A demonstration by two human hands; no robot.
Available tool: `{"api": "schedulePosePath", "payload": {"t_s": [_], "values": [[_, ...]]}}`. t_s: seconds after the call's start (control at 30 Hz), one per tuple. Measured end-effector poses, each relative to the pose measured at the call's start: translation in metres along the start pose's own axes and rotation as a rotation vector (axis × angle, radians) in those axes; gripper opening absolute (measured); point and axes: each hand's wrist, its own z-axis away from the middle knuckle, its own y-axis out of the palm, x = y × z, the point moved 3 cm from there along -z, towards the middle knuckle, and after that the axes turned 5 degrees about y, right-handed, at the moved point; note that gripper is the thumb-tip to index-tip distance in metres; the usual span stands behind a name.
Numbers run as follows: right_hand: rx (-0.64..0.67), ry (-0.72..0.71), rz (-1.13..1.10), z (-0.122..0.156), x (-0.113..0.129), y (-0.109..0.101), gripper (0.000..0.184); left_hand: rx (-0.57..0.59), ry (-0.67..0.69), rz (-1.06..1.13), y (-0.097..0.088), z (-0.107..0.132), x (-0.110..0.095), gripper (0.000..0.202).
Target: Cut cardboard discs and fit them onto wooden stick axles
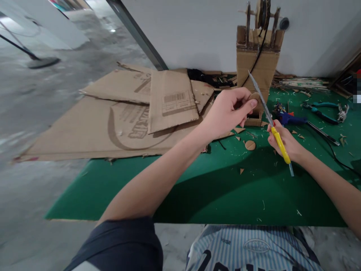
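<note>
My left hand (229, 111) pinches a small cardboard disc (254, 98) between thumb and fingertips, just above the table. In my right hand (286, 141) is a yellow-handled cutting tool (280, 145); whether it is scissors or a knife I cannot tell. Its long pointed metal blade slants up and left, passing close to the disc's right edge; contact is unclear. Below the hands, another cardboard disc (250, 145) lies on the green table (214, 199) among small triangular scraps. Behind them stands a tall cardboard structure (258, 62) with a wheel (263, 14) on top and a black cord.
Large cardboard sheets (173, 99) overlap at the left, overhanging the table edge. To the right lie a blue glue gun (291, 118), a craft knife (324, 133) and teal-handled pliers (325, 109). Thin sticks (303, 83) rest along the wall. A cord trails at far right.
</note>
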Motion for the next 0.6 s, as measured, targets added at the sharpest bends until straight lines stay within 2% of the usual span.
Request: {"api": "schedulePosePath", "payload": {"t_s": [0.17, 0.3, 0.4, 0.53, 0.6], "values": [[0.005, 0.003, 0.018, -0.003, -0.008, 0.0, 0.057, 0.025, 0.003, -0.06, -0.005, -0.002, 0.0, 0.046], [0.032, 0.025, 0.049, -0.003, -0.005, -0.002, 0.062, 0.039, -0.019, -0.062, -0.007, -0.002, -0.001, 0.044], [0.013, 0.046, 0.054, -0.002, 0.0, -0.002, 0.064, -0.015, -0.077, 0.022, 0.0, -0.002, 0.001, 0.039], [-0.048, 0.07, 0.034, 0.0, 0.004, 0.0, 0.064, -0.143, -0.138, 0.206, 0.014, 0.0, 0.005, 0.029], [-0.041, 0.064, 0.007, 0.001, 0.005, 0.002, 0.064, -0.144, -0.127, 0.212, 0.015, -0.001, 0.005, 0.029]]}}
